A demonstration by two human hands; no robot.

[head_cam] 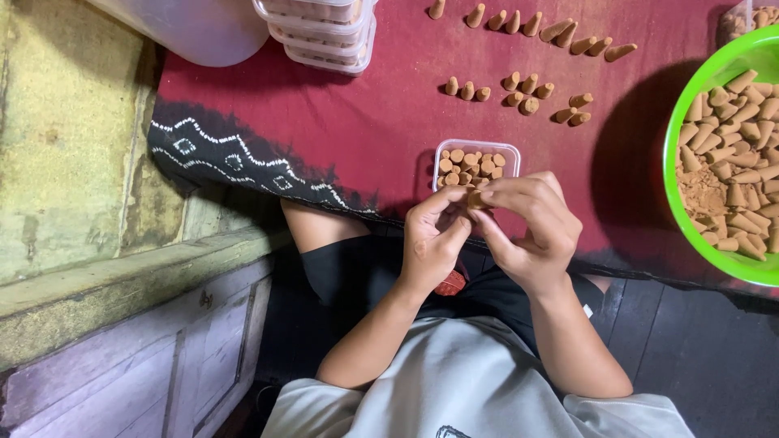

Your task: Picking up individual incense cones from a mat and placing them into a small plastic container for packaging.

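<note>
Both hands meet just in front of a small clear plastic box (475,166) of tan incense cones — the left hand (432,243) and right hand (531,227) together pinch one incense cone (475,197) at their fingertips. Loose cones (519,89) lie on the maroon cloth (341,113); a green bowl (677,138) of cones sits at right.

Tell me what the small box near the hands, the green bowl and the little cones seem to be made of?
The small box looks like thin clear plastic: see-through walls, glossy rim. The green bowl seems moulded plastic, smooth and bright with a slight sheen. The little cones look like pressed tan powder, matt and dusty; loose crumbs lie in the bowl. Probably incense, though that is a guess.
</note>
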